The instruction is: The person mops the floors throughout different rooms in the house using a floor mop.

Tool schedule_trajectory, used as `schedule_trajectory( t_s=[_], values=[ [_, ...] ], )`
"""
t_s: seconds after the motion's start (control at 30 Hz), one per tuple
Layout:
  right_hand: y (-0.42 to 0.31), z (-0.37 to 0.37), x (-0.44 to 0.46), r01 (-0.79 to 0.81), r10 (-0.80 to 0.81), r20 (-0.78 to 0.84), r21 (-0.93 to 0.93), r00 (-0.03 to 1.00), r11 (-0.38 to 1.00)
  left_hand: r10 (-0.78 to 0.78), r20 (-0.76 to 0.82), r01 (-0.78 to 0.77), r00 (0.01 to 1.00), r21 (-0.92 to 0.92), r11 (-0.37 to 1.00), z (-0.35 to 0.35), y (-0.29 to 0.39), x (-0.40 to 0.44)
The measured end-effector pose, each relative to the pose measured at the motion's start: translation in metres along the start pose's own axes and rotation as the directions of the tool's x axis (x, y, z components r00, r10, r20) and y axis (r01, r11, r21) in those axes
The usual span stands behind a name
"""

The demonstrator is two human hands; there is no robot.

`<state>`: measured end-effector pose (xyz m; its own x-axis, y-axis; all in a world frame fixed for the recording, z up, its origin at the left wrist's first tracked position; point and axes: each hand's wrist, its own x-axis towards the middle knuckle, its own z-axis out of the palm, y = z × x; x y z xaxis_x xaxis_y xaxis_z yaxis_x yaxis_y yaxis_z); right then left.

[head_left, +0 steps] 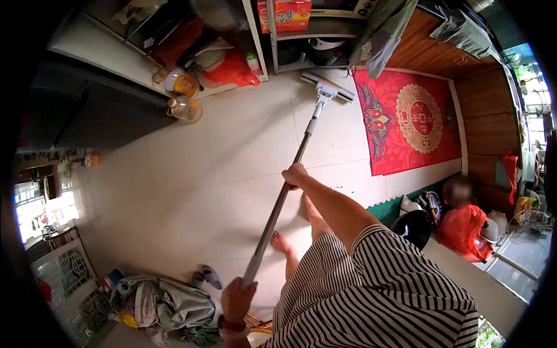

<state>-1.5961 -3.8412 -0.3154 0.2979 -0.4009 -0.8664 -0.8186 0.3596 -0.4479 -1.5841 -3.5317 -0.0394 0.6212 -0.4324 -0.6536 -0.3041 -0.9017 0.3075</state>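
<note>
A mop with a long grey pole (272, 223) slants across the view. Its wide, flat white-and-grey head (328, 88) rests on the pale tiled floor near the shelf unit and the red mat. My right hand (296, 176) is closed around the middle of the pole, its arm stretched out from a striped sleeve. Lower down, my left hand (238, 300), with a band at the wrist, grips the pole's upper end. My bare feet (281, 242) stand on the tiles beside the pole.
A red patterned mat (415, 119) lies right of the mop head, by wooden cabinets (484, 122). Oil bottles (184, 110) stand on the floor at upper left. Slippers (211, 277) and a heap of grey cloth (165, 301) lie at lower left. Red bags (464, 232) sit at right.
</note>
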Motion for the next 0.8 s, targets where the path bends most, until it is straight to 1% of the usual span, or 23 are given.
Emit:
schedule_trajectory(
  t_s=[0.03, 0.1, 0.13, 0.17, 0.2, 0.23, 0.3, 0.33, 0.37, 0.4, 0.5, 0.57, 0.63, 0.7, 0.77, 0.8],
  values=[
    [0.003, 0.009, -0.015, -0.023, 0.025, 0.038, -0.051, 0.999, 0.998, -0.101, 0.048, 0.101, 0.994, -0.001, 0.995, 0.013, -0.012, -0.016],
    [0.027, 0.041, -0.028, -0.110, 0.109, -0.020, -0.106, 0.994, 0.988, -0.196, 0.121, 0.204, 0.973, -0.053, 0.978, 0.034, -0.034, -0.049],
    [0.036, 0.050, -0.036, -0.130, 0.143, 0.074, -0.162, 0.987, 0.978, -0.205, 0.141, 0.219, 0.968, -0.088, 0.972, 0.038, -0.040, -0.065],
    [0.061, 0.068, -0.030, 0.056, -0.017, 0.110, -0.363, 0.994, 0.930, -0.146, 0.120, 0.156, 0.982, -0.078, 0.985, 0.058, -0.064, -0.082],
    [0.064, 0.073, -0.051, -0.022, 0.054, 0.097, -0.304, 0.994, 0.953, -0.085, 0.099, 0.092, 0.991, -0.065, 0.994, 0.063, -0.070, -0.094],
    [0.067, 0.078, -0.072, -0.100, 0.124, 0.088, -0.243, 0.988, 0.965, -0.212, 0.177, 0.219, 0.961, -0.019, 0.976, 0.069, -0.073, -0.110],
    [0.099, 0.098, -0.091, -0.089, 0.104, 0.047, -0.258, 0.993, 0.962, -0.263, 0.250, 0.258, 0.932, 0.053, 0.965, 0.104, -0.111, -0.144],
    [0.119, 0.110, -0.102, -0.039, 0.055, 0.053, -0.261, 0.997, 0.965, -0.241, 0.344, 0.258, 0.908, -0.004, 0.966, 0.116, -0.137, -0.158],
    [0.139, 0.121, -0.113, 0.011, 0.005, 0.060, -0.265, 0.998, 0.964, -0.240, 0.386, 0.273, 0.891, -0.032, 0.962, 0.123, -0.154, -0.171],
    [0.145, 0.127, -0.137, 0.036, 0.005, 0.219, -0.186, 0.976, 0.982, -0.248, 0.414, 0.285, 0.876, -0.029, 0.958, 0.125, -0.163, -0.178],
    [0.170, 0.170, -0.216, -0.003, 0.048, 0.187, -0.235, 0.981, 0.972, -0.307, 0.442, 0.338, 0.843, 0.010, 0.941, 0.115, -0.195, -0.210],
    [0.180, 0.185, -0.266, -0.034, 0.097, 0.243, -0.253, 0.965, 0.967, -0.347, 0.447, 0.369, 0.825, 0.040, 0.929, 0.105, -0.215, -0.235],
    [0.194, 0.196, -0.300, -0.066, 0.168, 0.327, -0.303, 0.930, 0.951, -0.381, 0.452, 0.398, 0.806, 0.061, 0.915, 0.091, -0.230, -0.254],
    [0.230, 0.217, -0.293, -0.064, 0.272, 0.429, -0.439, 0.862, 0.896, -0.401, 0.452, 0.410, 0.797, 0.083, 0.908, 0.081, -0.237, -0.267],
    [0.234, 0.215, -0.296, -0.269, 0.444, 0.554, -0.370, 0.704, 0.889, -0.412, 0.453, 0.414, 0.790, 0.102, 0.905, 0.074, -0.237, -0.274],
    [0.210, 0.190, -0.311, -0.295, 0.423, 0.528, -0.311, 0.736, 0.903, -0.409, 0.454, 0.408, 0.792, 0.105, 0.907, 0.072, -0.233, -0.274]
  ],
)
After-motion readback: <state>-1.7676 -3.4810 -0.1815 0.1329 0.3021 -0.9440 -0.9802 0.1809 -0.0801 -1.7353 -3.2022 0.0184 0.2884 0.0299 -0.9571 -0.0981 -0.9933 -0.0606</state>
